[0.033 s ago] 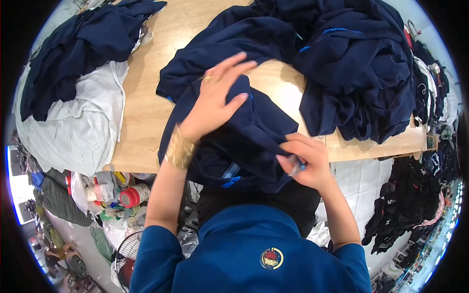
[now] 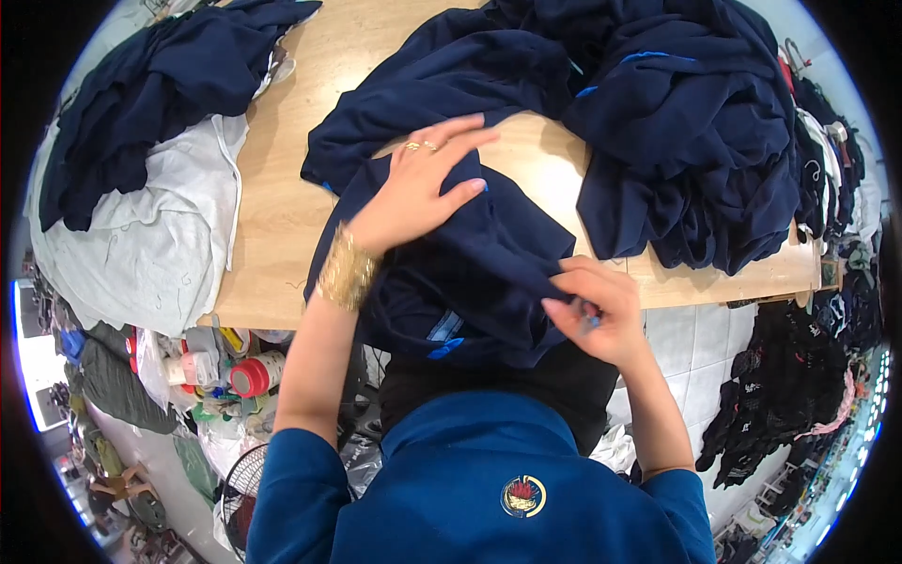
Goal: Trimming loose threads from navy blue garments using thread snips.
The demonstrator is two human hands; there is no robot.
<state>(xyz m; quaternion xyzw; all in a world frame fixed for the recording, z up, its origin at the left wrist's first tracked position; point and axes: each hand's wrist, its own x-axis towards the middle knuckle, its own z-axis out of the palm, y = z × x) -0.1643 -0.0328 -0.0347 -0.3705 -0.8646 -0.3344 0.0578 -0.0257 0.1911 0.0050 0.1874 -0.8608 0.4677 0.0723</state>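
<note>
A dark navy garment (image 2: 507, 230) lies bunched at the table's front edge, part of it hanging over toward my lap. Inside its opening show a blue label and a bright blue tab (image 2: 445, 349). Stretched out over its upper left part, my left hand (image 2: 427, 183) has its fingers extended and holds nothing; it wears gold rings and a wide gold bracelet (image 2: 348, 271). At the garment's right edge, my right hand (image 2: 601, 305) is closed, thumb and fingers pinching the cloth. A small blue and grey object (image 2: 589, 321) sits in its palm, too blurred to name.
Navy garments pile up at the back right (image 2: 686, 141). Left on the wooden table (image 2: 268, 216) lie a white cloth (image 2: 141, 244) and more navy fabric (image 2: 178, 85). Below are a red-lidded container (image 2: 252, 378), a fan (image 2: 246, 484) and, right, black clothes (image 2: 780, 385).
My right hand has shifted slightly to the right with the garment's edge. The fingers of my left hand have come down a little and moved closer together.
</note>
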